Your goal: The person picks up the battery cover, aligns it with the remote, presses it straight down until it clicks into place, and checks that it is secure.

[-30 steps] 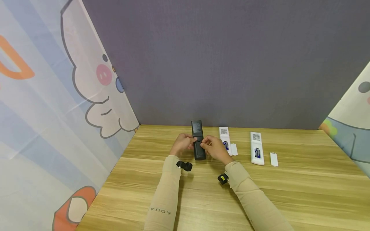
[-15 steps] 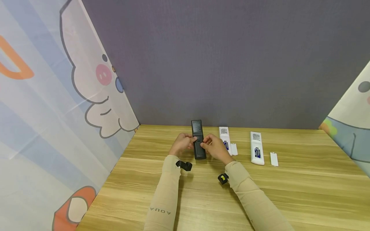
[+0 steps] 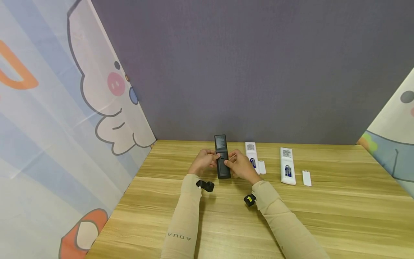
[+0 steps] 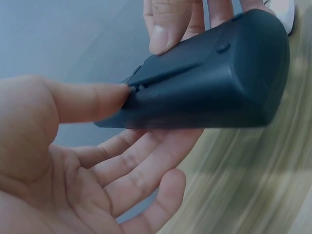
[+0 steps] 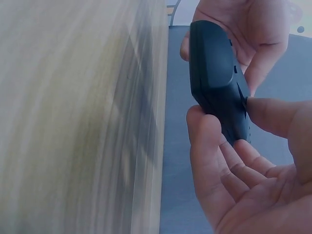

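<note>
A black remote control (image 3: 221, 143) is held back side up, its far end pointing at the grey wall. My left hand (image 3: 203, 162) grips its left side, thumb on the back and fingers underneath. From the other side my right hand (image 3: 242, 167) holds it too, thumb pressing on the back at the battery cover and fingers below. In the left wrist view the cover edge on the remote (image 4: 195, 83) stands slightly raised by the left thumb (image 4: 92, 101). The right wrist view shows the remote (image 5: 214, 61) raised off the table, between both hands.
Two white remotes lie back up to the right, the nearer one (image 3: 250, 148) beside its white cover (image 3: 262, 167), the farther one (image 3: 286, 158) with its cover (image 3: 306, 178) apart. Blue batteries (image 3: 288, 171) sit in their compartments. The wooden table (image 3: 349, 212) meets a grey wall (image 3: 252, 72) behind.
The right hand's fingers have shifted from the remote's top edge down along its right side, with the thumb still on the back. The left hand and remote have barely moved.
</note>
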`<action>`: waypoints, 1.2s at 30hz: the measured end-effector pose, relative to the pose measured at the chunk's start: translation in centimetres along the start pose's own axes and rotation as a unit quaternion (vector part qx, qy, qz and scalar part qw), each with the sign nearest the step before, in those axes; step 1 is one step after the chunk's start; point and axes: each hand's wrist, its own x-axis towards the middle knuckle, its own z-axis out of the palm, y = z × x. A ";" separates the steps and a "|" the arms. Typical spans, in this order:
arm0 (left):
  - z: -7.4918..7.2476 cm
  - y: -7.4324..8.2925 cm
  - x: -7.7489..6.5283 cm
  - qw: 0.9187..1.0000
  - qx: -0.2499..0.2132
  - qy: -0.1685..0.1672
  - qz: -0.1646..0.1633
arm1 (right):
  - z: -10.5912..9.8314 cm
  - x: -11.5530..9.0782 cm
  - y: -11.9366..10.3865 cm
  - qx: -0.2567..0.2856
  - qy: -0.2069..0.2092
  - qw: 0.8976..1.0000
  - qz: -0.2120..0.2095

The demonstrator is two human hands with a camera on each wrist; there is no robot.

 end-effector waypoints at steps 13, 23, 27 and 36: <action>-0.6 -0.1 0.0 0.999 -0.003 -0.047 0.013 | -0.1 0.1 -0.1 -0.007 -0.002 1.000 0.001; -0.5 0.1 -0.2 0.999 -0.008 -0.050 0.006 | -0.1 0.1 0.0 -0.008 0.001 1.000 0.005; -0.5 0.1 -0.1 0.999 -0.006 -0.049 0.004 | -0.1 0.1 0.0 -0.008 0.002 1.000 0.006; -0.5 -0.1 0.1 0.999 0.004 -0.042 0.000 | 0.0 0.1 0.1 -0.004 0.002 1.000 0.007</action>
